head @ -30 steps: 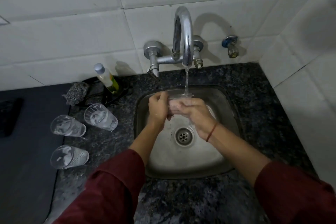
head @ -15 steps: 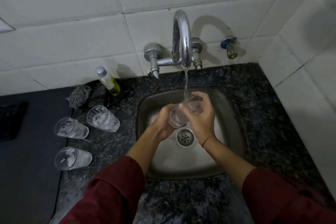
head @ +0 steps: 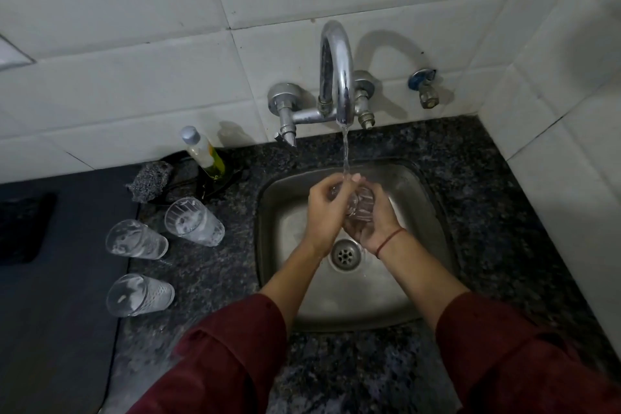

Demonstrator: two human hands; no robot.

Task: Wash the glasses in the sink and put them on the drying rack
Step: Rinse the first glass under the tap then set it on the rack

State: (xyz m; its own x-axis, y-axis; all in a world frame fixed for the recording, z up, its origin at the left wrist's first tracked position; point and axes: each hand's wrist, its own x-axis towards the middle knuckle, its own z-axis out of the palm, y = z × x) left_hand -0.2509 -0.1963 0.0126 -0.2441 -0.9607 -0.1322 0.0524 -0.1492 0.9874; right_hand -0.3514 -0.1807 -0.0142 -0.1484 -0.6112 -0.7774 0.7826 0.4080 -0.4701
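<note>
A clear glass (head: 361,207) is held over the steel sink (head: 420,212), under the water running from the chrome tap (head: 337,77). My right hand (head: 371,223) cups the glass from below with curled fingers. My left hand (head: 324,210) grips its left side, fingertips at the rim where the stream lands. Three soapy glasses stand on the counter left of the sink: one at the back (head: 195,222), one in the middle (head: 136,240) and one at the front (head: 139,294).
A soap bottle (head: 203,153) and a steel scrubber (head: 151,180) sit at the wall left of the tap. A dark mat (head: 60,279) covers the counter's left part. A small valve (head: 425,87) juts from the tiles on the right. Speckled granite (head: 487,198) surrounds the sink.
The glass has been turned between my hands under the stream. My right hand went from gripping the glass from above to cupping it from below, and my left hand came up to its rim.
</note>
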